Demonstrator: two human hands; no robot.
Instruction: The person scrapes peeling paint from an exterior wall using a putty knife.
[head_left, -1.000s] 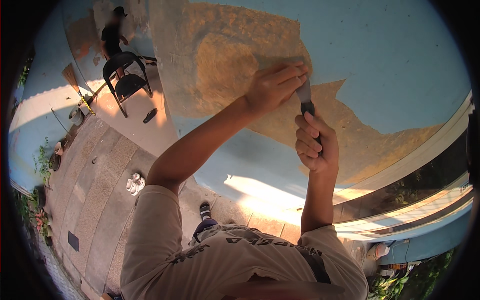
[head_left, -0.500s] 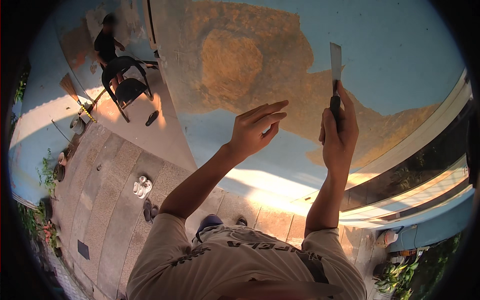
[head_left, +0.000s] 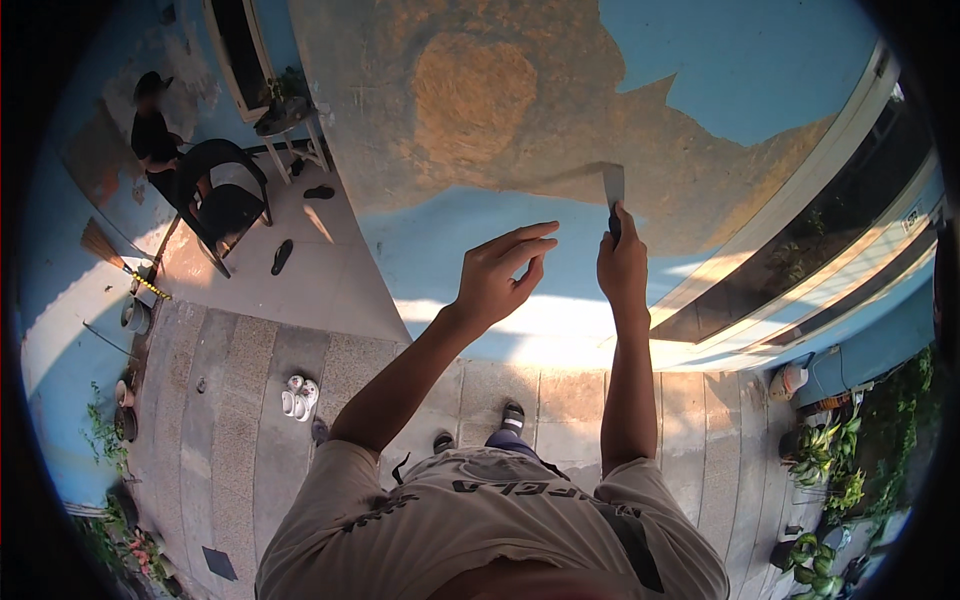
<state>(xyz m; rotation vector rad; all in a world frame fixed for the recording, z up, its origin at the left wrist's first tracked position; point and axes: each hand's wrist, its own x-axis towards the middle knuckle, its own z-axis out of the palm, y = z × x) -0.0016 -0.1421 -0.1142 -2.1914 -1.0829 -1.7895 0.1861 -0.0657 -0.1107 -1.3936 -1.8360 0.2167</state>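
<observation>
Seen from above, a person in a light T-shirt (head_left: pixel 480 510) stands facing a blue wall (head_left: pixel 745 60) that carries a large, rough, brown patch (head_left: pixel 475 100). The right hand (head_left: pixel 622 265) is wrapped around the dark handle of a scraper (head_left: pixel 615 190), with its flat metal blade pointing up and away from the body, over the patch's lower edge. Holding it low on the handle seems meant to leave the whole blade free and the knuckles clear of the rough surface. The blade's shadow runs left across the brown area and appears to join its tip, so the two may be touching, though that is hard to confirm. The left hand (head_left: pixel 500 270) is empty, its fingers loosely bent and spread a little from the thumb, raised in front of the blue paint just below the patch. It is near the scraper but apart from it, perhaps kept aside so the blade has room. To the left, another person (head_left: pixel 155 130) in dark clothes is beside a black chair (head_left: pixel 220 205), and a broom (head_left: pixel 105 245) leans close by, probably to keep it off the walkway. White clogs (head_left: pixel 300 398) sit together on the paving (head_left: pixel 240 400), and potted plants (head_left: pixel 825 450) line the right side.
</observation>
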